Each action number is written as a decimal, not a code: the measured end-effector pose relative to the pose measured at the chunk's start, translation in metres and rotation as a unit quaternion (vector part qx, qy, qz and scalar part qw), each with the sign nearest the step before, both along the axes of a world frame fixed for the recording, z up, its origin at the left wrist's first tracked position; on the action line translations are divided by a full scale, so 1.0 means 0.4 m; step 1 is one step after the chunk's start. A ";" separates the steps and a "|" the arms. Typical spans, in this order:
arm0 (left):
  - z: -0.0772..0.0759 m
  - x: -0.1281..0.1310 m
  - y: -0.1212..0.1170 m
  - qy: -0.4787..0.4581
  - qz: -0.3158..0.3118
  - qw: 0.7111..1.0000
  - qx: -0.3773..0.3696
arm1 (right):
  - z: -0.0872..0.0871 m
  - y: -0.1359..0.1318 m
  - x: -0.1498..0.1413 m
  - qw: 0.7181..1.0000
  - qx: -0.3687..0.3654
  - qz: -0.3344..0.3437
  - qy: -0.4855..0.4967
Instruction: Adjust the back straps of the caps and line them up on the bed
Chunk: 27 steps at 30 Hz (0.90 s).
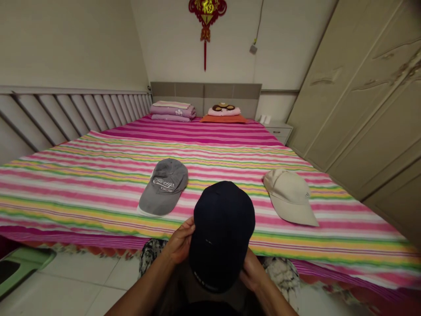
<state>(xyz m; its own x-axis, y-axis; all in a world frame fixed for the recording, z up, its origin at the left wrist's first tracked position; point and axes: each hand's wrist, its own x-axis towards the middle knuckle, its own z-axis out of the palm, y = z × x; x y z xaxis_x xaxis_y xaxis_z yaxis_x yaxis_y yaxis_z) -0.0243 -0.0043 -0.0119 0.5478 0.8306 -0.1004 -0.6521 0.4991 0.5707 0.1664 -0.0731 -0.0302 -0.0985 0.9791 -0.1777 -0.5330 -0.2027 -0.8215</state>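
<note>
A dark navy baseball cap is held up in front of me, over my lap at the bed's near edge. My left hand grips its left side, with the thumb and fingers at the rim. On the right, my right hand holds the lower edge, its fingers mostly hidden behind the cap. A grey baseball cap with white lettering lies on the bed to the left, brim toward me. To the right rests a beige baseball cap, its brim pointing toward the lower right.
A striped sheet covers the near part of the bed. Folded purple bedding and an orange pillow sit by the headboard. A railing runs along the left, a wardrobe along the right. A green stool stands at lower left.
</note>
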 end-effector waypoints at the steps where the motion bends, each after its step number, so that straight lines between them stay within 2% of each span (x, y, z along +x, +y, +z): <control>1: -0.002 0.004 0.007 0.006 0.007 1.000 -0.006 | 0.002 -0.011 0.012 1.000 -0.001 0.018 0.017; 4: -0.009 0.027 0.032 0.020 0.019 0.999 -0.028 | 0.012 -0.035 0.054 0.994 0.008 0.080 0.068; 6: -0.011 0.050 0.052 0.022 0.012 0.999 -0.033 | 0.023 -0.034 0.078 0.995 0.017 0.081 0.055; 11: 0.020 0.134 0.130 0.030 -0.011 0.999 -0.012 | 0.064 0.026 0.131 0.999 0.021 0.008 -0.025; 16: 0.074 0.246 0.255 0.072 -0.013 0.997 0.039 | 0.096 0.142 0.216 0.994 0.009 -0.097 -0.045; 18: 0.076 0.290 0.296 0.127 -0.001 0.991 0.049 | 0.086 0.193 0.253 0.988 0.000 -0.145 -0.054; 20: 0.063 0.326 0.321 0.182 0.007 0.982 0.045 | 0.062 0.236 0.282 0.977 -0.016 -0.198 -0.071; 23: 0.031 0.359 0.329 0.237 0.013 0.971 0.037 | 0.019 0.273 0.303 0.958 -0.042 -0.262 -0.107; 27: 0.007 0.371 0.321 0.282 0.028 0.958 0.044 | -0.019 0.280 0.303 0.933 -0.050 -0.317 -0.161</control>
<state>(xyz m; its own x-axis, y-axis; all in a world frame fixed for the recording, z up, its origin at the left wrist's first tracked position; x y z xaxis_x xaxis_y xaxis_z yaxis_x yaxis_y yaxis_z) 0.1241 0.1240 -0.0089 0.3808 0.8761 -0.2958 -0.2532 0.4064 0.8779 0.2876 0.0391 -0.0376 0.5693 0.7994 -0.1918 -0.3008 -0.0146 -0.9536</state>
